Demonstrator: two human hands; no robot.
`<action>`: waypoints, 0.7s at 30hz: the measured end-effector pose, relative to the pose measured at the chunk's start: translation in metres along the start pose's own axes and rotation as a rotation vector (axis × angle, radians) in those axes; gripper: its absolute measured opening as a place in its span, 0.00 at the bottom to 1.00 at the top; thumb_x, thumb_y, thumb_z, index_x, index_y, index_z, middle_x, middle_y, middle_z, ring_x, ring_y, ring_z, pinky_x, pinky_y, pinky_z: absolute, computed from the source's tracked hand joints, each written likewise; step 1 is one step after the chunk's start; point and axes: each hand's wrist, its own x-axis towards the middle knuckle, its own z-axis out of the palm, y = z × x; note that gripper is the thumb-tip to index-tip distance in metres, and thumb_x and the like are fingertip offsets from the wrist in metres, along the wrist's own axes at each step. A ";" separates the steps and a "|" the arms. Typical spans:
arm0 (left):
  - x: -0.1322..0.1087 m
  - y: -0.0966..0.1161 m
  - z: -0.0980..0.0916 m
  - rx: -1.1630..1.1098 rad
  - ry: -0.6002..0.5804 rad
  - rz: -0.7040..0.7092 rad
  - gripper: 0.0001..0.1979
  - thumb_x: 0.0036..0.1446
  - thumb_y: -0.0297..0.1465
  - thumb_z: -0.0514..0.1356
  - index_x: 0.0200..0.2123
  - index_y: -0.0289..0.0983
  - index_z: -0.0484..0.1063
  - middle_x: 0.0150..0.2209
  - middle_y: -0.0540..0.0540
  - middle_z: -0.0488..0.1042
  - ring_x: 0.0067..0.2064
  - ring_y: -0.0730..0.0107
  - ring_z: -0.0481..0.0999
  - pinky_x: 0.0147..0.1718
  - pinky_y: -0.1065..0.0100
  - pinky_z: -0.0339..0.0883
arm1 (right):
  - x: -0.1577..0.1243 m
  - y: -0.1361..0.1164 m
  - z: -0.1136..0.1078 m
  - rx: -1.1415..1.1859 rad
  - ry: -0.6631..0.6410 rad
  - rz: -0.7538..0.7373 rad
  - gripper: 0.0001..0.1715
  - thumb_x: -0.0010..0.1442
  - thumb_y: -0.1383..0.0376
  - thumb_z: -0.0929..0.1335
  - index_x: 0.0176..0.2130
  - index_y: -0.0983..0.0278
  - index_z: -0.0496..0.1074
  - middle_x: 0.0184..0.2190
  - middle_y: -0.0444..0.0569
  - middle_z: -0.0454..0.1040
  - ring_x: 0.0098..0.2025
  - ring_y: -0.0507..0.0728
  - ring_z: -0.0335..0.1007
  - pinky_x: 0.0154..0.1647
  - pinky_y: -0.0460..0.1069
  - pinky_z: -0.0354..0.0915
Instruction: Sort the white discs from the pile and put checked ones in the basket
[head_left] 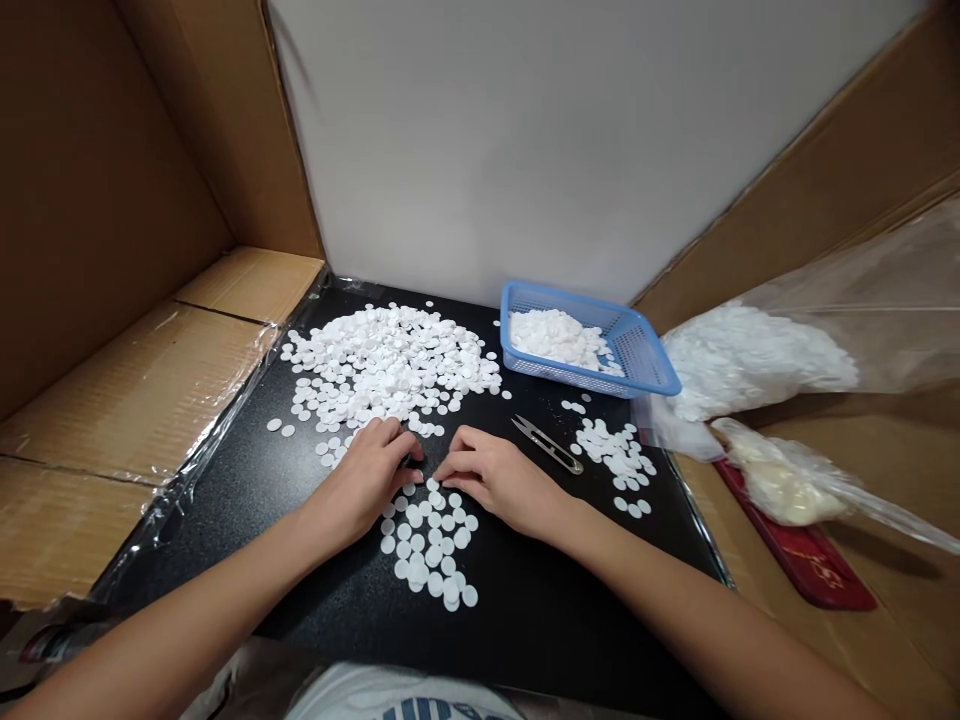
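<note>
On the black table (525, 620), a large heap of white discs (390, 360) lies beyond my hands, and a smaller spread of white discs (431, 545) lies just in front of them. My left hand (379, 465), fingers curled, is at the near edge of the heap; whatever its fingertips hold is too small to make out. Facing it, my right hand (491, 470) has its fingers pinched together at the top of the smaller spread, and I cannot tell what is between them. Small metal snips (551, 447) lie right of my right hand.
A blue basket (637, 355) with white discs stands at the back right. A third group of discs (615, 452) lies near the table's right side. Beyond are a clear bag of white pieces (757, 360), a smaller bag (787, 480) and a red object (806, 560). Cardboard (142, 380) borders the left.
</note>
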 end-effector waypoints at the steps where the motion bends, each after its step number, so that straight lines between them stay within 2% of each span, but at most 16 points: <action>1: 0.002 0.001 0.000 0.011 -0.012 0.006 0.04 0.60 0.24 0.61 0.37 0.38 0.71 0.38 0.47 0.69 0.42 0.60 0.68 0.40 0.61 0.62 | -0.004 0.000 -0.002 0.008 -0.015 -0.001 0.10 0.63 0.73 0.70 0.40 0.61 0.80 0.35 0.46 0.70 0.35 0.53 0.70 0.37 0.47 0.67; 3: 0.004 0.002 0.000 0.012 -0.022 0.020 0.05 0.59 0.22 0.60 0.34 0.38 0.71 0.37 0.47 0.69 0.41 0.60 0.67 0.40 0.61 0.61 | -0.014 0.001 -0.006 0.030 -0.013 0.008 0.11 0.64 0.73 0.68 0.41 0.61 0.79 0.36 0.47 0.72 0.36 0.53 0.72 0.39 0.48 0.68; 5: 0.006 0.004 -0.002 -0.002 -0.026 0.031 0.08 0.57 0.20 0.58 0.30 0.38 0.69 0.35 0.47 0.69 0.40 0.60 0.67 0.38 0.61 0.60 | -0.024 0.008 -0.012 0.003 0.059 0.061 0.11 0.66 0.72 0.67 0.42 0.61 0.78 0.38 0.48 0.73 0.39 0.55 0.73 0.41 0.49 0.69; 8: 0.009 0.010 -0.008 -0.058 -0.024 0.032 0.09 0.58 0.20 0.55 0.28 0.38 0.67 0.33 0.47 0.70 0.37 0.62 0.67 0.36 0.62 0.60 | -0.041 0.029 -0.024 -0.237 0.235 0.240 0.06 0.64 0.69 0.68 0.41 0.61 0.75 0.38 0.51 0.74 0.42 0.61 0.72 0.42 0.54 0.68; 10: 0.015 0.019 -0.013 -0.136 -0.025 0.010 0.08 0.61 0.23 0.53 0.30 0.39 0.65 0.30 0.50 0.70 0.32 0.66 0.69 0.32 0.65 0.61 | -0.049 0.047 -0.030 -0.388 0.292 0.361 0.05 0.61 0.67 0.71 0.40 0.62 0.73 0.37 0.52 0.73 0.41 0.64 0.71 0.40 0.56 0.67; 12: 0.023 0.031 -0.016 -0.337 -0.047 -0.047 0.05 0.64 0.28 0.54 0.33 0.39 0.64 0.27 0.52 0.71 0.28 0.70 0.71 0.28 0.69 0.62 | -0.054 0.061 -0.035 -0.384 0.282 0.439 0.08 0.60 0.66 0.72 0.41 0.62 0.72 0.34 0.50 0.72 0.37 0.62 0.70 0.37 0.54 0.65; 13: 0.028 0.038 -0.017 -0.549 -0.076 -0.102 0.04 0.64 0.30 0.56 0.35 0.39 0.65 0.27 0.52 0.73 0.27 0.71 0.73 0.26 0.70 0.64 | -0.054 0.065 -0.036 -0.339 0.261 0.464 0.08 0.60 0.66 0.71 0.41 0.62 0.71 0.32 0.48 0.71 0.35 0.61 0.70 0.36 0.53 0.65; 16: 0.042 0.052 -0.012 -1.084 -0.154 -0.280 0.12 0.57 0.34 0.67 0.41 0.36 0.71 0.31 0.47 0.79 0.32 0.69 0.80 0.32 0.69 0.72 | -0.052 0.066 -0.039 -0.218 0.236 0.476 0.06 0.61 0.67 0.70 0.41 0.62 0.71 0.28 0.43 0.69 0.33 0.58 0.69 0.35 0.50 0.64; 18: 0.048 0.056 -0.007 -1.257 -0.163 -0.406 0.17 0.53 0.33 0.71 0.44 0.34 0.75 0.35 0.44 0.82 0.35 0.68 0.82 0.40 0.68 0.74 | -0.050 0.059 -0.040 -0.179 0.316 0.428 0.07 0.64 0.68 0.66 0.42 0.62 0.73 0.31 0.45 0.68 0.34 0.57 0.69 0.36 0.51 0.65; 21: 0.049 0.056 0.000 -1.390 -0.148 -0.572 0.14 0.53 0.29 0.71 0.43 0.32 0.78 0.38 0.41 0.83 0.37 0.68 0.83 0.45 0.68 0.75 | -0.048 0.041 -0.040 -0.089 0.474 0.287 0.18 0.69 0.68 0.60 0.53 0.62 0.73 0.37 0.49 0.67 0.35 0.55 0.70 0.38 0.51 0.68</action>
